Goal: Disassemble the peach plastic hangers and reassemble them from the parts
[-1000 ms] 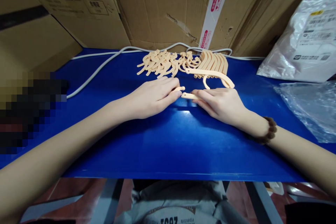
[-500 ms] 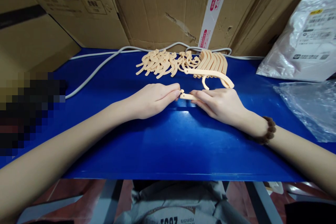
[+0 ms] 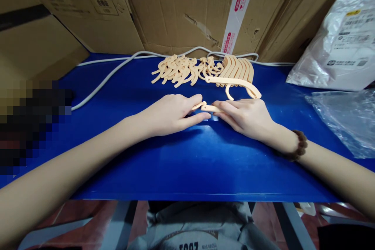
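L hand (image 3: pixel 170 115) fingers pinched on small peach part (image 3: pixel 198 106), R hand (image 3: pixel 246 117) fingers clamped on peach bar (image 3: pixel 211 108). Ends touch, just my side of the parts pile (image 3: pixel 181 71), low over blue surface (image 3: pixel 187 164). I'd keep both flat and the ends square. Clear bag (image 3: pixel 342 121), right of pile: contents unclear.

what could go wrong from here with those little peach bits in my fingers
The left hand and right hand pinch two small peach plastic pieces only at the fingertips, so one might slip onto the blue tabletop. The curved peach plastic hanger lies just behind the right hand and could get knocked.
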{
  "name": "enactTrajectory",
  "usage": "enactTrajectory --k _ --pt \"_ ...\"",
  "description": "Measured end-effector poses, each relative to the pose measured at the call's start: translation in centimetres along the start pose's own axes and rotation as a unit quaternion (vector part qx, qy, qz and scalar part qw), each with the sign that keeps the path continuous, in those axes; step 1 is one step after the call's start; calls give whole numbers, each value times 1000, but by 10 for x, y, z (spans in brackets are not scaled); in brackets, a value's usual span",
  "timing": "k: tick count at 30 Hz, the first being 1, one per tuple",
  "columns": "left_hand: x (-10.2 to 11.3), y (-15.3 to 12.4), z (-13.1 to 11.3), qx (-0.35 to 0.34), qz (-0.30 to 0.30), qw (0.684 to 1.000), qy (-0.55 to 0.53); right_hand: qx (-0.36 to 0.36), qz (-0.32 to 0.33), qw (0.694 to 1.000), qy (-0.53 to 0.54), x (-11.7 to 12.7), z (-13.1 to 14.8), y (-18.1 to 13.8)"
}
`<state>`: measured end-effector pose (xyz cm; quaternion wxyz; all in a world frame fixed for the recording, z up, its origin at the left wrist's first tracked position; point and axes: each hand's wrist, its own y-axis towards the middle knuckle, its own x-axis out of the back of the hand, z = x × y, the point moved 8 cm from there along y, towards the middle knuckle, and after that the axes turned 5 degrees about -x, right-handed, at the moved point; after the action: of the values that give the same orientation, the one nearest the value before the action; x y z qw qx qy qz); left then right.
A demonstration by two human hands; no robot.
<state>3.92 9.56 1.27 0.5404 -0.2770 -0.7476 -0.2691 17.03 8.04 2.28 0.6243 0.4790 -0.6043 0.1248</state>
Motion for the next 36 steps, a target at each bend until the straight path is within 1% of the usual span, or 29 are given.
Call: enactTrajectory --k 4,7,13,18,21,24,28,32,36 --pt "-3 2 0 4 15 996 93 8 -7 1000 -8 1 1 0" --pt "-4 3 -1 1 14 983 183 8 -7 1000 -2 1 0 -1" --pt "-1 1 -11 -64 -53 956 281 10 -9 1000 21 0 0 0" --pt "5 -3 -23 -133 -133 926 327 1 23 998 55 -2 -4 2" --pt "8 -7 -31 -160 -164 906 356 -6 52 994 93 -4 -6 2" --pt "10 -9 -37 -167 -174 890 386 -22 85 987 133 -7 -10 3" --pt "11 -10 -42 -171 -177 880 405 -38 130 972 189 -13 -13 4" --pt "10 -10 -44 -182 -185 875 408 -36 150 961 228 -15 -14 5" --pt "10 -11 -46 -196 -188 866 419 -28 163 958 233 -16 -13 5"
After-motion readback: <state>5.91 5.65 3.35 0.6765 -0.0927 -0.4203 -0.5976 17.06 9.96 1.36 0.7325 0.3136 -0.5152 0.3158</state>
